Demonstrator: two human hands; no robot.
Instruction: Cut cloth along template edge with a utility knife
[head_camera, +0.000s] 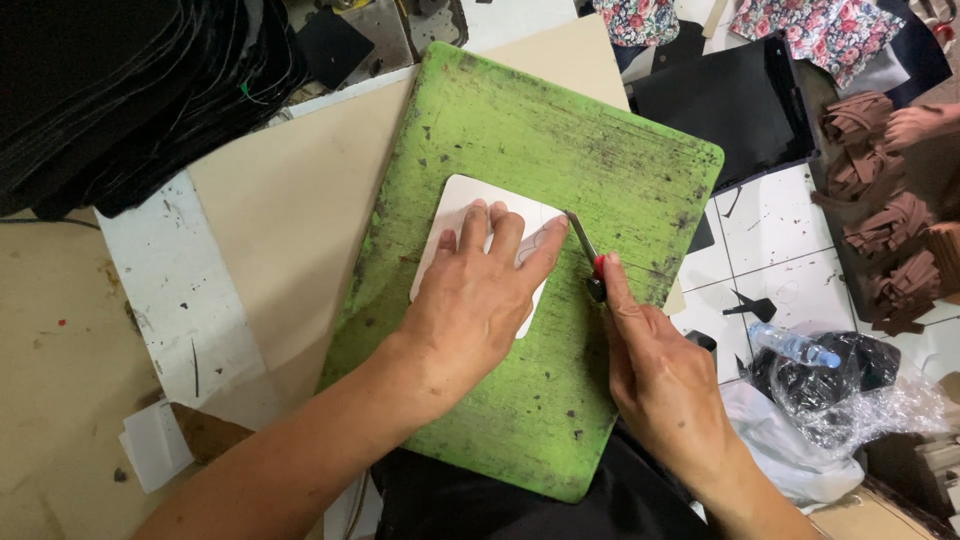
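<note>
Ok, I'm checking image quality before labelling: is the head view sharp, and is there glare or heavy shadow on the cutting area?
Head view: evenly lit and sharp; the green cutting board, left hand and right hand are crisp; soft shadow only beside the hands; no glare on the white piece; slight wide-angle bend at the edges.

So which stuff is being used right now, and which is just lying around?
In use:
- left hand pressing down the white piece
- right hand holding the red-handled knife at the piece's edge
- green cutting board underneath

Lying about:
- black fabric stack
- brown fringe pieces
- plastic bottle
- flowered cloth
</note>
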